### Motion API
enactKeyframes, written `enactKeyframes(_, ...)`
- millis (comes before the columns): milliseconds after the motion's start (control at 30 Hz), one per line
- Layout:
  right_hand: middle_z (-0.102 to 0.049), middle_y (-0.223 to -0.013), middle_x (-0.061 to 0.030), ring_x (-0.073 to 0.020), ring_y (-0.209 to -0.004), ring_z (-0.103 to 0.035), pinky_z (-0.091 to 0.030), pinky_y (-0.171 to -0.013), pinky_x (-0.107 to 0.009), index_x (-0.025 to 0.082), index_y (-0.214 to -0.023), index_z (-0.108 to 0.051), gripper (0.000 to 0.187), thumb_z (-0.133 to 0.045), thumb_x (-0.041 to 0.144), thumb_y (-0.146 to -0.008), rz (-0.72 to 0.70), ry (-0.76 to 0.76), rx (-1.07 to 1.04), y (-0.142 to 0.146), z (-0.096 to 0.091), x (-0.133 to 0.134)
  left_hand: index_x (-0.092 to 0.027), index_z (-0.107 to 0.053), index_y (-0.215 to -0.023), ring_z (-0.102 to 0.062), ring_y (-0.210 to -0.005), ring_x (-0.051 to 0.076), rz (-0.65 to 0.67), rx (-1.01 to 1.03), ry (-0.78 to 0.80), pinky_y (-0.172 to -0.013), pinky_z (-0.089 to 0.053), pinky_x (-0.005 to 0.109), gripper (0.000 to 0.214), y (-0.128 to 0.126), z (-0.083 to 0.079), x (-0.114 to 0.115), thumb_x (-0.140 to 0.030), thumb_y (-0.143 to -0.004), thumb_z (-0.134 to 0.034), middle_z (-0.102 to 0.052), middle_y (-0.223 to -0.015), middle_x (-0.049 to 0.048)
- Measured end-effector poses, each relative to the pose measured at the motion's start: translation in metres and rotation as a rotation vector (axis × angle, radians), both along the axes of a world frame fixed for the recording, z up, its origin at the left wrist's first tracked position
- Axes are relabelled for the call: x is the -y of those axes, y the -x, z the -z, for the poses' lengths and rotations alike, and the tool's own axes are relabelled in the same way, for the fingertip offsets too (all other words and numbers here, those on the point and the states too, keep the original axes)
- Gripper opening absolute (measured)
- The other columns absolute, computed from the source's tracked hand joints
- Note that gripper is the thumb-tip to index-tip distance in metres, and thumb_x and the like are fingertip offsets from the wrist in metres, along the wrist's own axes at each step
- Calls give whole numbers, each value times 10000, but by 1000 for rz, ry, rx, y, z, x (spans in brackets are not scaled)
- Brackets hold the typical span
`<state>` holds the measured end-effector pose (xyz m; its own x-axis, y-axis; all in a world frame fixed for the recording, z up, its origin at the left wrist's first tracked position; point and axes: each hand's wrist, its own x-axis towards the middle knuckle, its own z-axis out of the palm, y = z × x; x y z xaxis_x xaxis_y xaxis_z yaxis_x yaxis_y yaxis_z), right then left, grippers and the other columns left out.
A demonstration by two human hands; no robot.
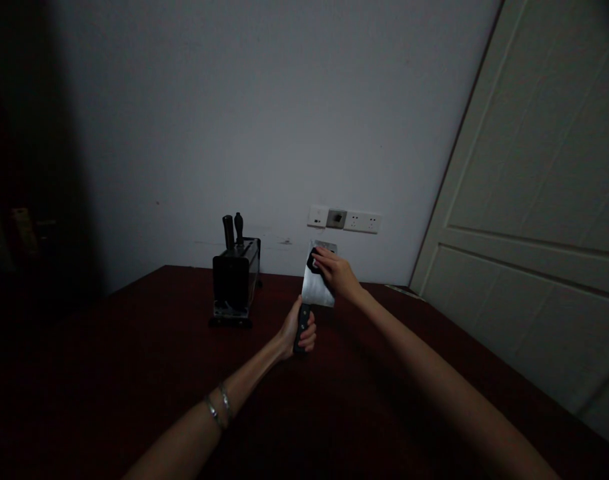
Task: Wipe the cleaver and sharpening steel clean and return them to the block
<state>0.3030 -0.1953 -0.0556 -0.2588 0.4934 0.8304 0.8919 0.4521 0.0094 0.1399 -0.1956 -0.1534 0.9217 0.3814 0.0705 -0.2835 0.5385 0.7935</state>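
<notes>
My left hand (289,331) is wrapped round the black riveted handle of a cleaver (318,288), whose broad steel blade points up and away from me. Pressed against the upper part of the blade is a small dark object (313,261), perhaps a pad or cloth; its kind cannot be made out. The fingers of my right hand (335,270) are closed on it and cover part of the blade. To the left, a knife block (231,280) stands on the dark red table (184,373), with two black handles showing at its top.
A pale wall (264,120) rises behind the table, with a row of sockets (361,222) just above the tabletop. On the right stands a light panelled door (534,187). Dim light hides much of the left side.
</notes>
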Motion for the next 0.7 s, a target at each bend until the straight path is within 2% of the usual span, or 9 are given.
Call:
enactKeyframes(100,-517,-1264,-116,-218,-1196,-454,-376,-1011,-403,164,-1122,-609,307,-460,248,-867,24,-13,-34,0,1,-5,-182,-402,-515,-209,-221,73,8,-12,16,-277,-262,184,624,1,-1,0,-644,-832,-126,-292,-287,-58)
enactKeyframes(233,-434,-1339,-112,-231,-1255,-373,-345,-1030,-419,170,-1193,-552,409,-532,348,-825,-18,35,18,18,28,13,-181,-410,-522,-217,-222,73,-27,-3,28,-278,-264,185,626,2,-3,-3,-652,-826,-135,-297,-289,-56)
enactKeyframes(300,-405,-1361,-103,-219,-1276,-337,-332,-1040,-417,177,-1224,-521,418,-517,337,-838,-51,69,67,27,41,27,-180,-411,-518,-223,-218,74,-41,1,33,-278,-269,187,629,2,-3,-4,-645,-831,-124,-303,-286,-52)
enactKeyframes(367,-408,-1362,-90,-199,-1283,-325,-324,-1047,-409,184,-1232,-510,380,-467,291,-870,-73,90,98,31,46,35,-179,-412,-517,-227,-217,75,-33,6,36,-277,-274,188,633,2,-4,-4,-644,-831,-117,-308,-285,-50)
enactKeyframes(467,-451,-1332,-75,-193,-1263,-362,-335,-1041,-411,202,-1207,-535,342,-443,263,-883,-75,77,96,25,37,33,-178,-410,-519,-225,-215,74,-11,15,25,-274,-274,187,636,1,-5,-2,-654,-825,-120,-306,-285,-52)
enactKeyframes(600,-514,-1272,-76,-217,-1208,-438,-370,-1014,-417,210,-1130,-603,301,-481,272,-862,-25,25,21,7,8,8,-178,-401,-518,-217,-219,71,18,8,15,-276,-275,185,633,0,-6,3,-661,-822,-129,-293,-288,-58)
enactKeyframes(700,-521,-1264,-79,-224,-1192,-457,-381,-1005,-415,204,-1100,-624,285,-496,264,-852,24,-9,-38,0,-3,-6,-177,-402,-525,-210,-224,65,23,14,15,-283,-278,181,625,1,-5,4,-660,-823,-142,-287,-292,-63)
